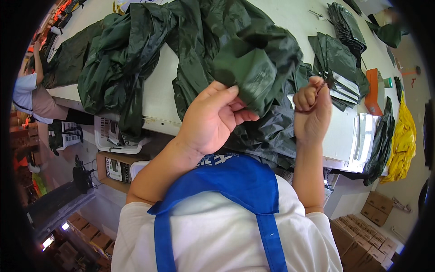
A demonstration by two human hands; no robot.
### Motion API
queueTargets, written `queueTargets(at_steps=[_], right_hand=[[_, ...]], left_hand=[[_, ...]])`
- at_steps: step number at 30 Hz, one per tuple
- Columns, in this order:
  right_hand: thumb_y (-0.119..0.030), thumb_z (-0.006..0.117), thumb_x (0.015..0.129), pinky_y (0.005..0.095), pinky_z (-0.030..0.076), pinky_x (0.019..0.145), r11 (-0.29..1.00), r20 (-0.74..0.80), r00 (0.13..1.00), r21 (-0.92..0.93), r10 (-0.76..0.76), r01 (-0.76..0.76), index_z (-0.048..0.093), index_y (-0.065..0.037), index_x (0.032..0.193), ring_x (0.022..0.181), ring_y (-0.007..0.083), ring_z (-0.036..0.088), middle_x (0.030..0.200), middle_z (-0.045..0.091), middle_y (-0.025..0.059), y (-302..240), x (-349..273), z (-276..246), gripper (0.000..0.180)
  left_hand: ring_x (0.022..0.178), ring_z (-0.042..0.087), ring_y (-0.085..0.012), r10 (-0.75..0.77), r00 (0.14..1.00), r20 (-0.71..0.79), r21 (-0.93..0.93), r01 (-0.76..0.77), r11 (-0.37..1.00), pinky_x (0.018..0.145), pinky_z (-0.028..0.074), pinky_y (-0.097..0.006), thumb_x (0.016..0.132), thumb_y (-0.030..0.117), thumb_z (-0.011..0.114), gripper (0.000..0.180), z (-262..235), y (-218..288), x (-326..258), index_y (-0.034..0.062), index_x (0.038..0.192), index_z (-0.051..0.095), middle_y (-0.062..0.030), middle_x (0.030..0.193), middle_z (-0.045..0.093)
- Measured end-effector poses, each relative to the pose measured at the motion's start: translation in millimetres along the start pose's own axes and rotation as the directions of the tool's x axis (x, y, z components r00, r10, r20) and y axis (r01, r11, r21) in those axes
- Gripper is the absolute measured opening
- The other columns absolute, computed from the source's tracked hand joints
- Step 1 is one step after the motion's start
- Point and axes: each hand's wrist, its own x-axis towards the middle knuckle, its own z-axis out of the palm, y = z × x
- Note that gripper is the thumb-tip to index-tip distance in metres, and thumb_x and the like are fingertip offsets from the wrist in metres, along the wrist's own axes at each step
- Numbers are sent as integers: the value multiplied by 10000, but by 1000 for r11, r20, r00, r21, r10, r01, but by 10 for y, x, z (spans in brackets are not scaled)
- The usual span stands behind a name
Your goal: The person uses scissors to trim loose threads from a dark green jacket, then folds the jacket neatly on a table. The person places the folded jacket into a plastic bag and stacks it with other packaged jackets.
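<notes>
Here, the dark green cloth [251,68] was pinched by the left hand [210,115], fingers clamped on its edge, its folds bunched over the white desk [158,86]! Alongside, the right hand [312,109] was held raised, fingers curled; whether they were closed on anything could not be told. Folded green pieces [333,54] were stacked beyond.
</notes>
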Motion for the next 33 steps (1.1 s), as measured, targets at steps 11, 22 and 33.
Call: queueTargets(at_steps=[11, 22, 33], right_hand=[[-304, 486, 948, 284, 470, 855, 825, 117, 826, 69, 551, -560, 504, 47, 1216, 960, 156, 599, 1080, 619, 102, 21, 19, 330, 442], [-115, 546, 901, 271, 456, 841, 930, -85, 934, -93, 347, -354, 543, 28, 1132, 924, 143, 587, 1024, 618, 85, -71, -12, 421, 272], [-209, 454, 972, 188, 360, 653, 645, 8, 971, -746, -238, 165, 544, -2, 1154, 734, 57, 430, 919, 552, 21, -299, 15, 262, 290]], left_hand=[[1050, 577, -171, -125, 988, 94, 25, 123, 992, 919, 455, -323, 916, 282, 544, 411, -348, 15, 141, 15, 1224, 495, -83, 1150, 591], [888, 440, -139, 535, 810, 242, 895, -399, 199, 774, 404, -247, 738, 49, 634, 488, -36, 244, -24, 76, 1208, 510, -71, 1102, 449], [965, 475, -207, 182, 866, 467, 881, -474, -6, 849, 404, -308, 703, 25, 647, 166, 378, 449, -33, 35, 864, 608, -114, 1189, 483]])
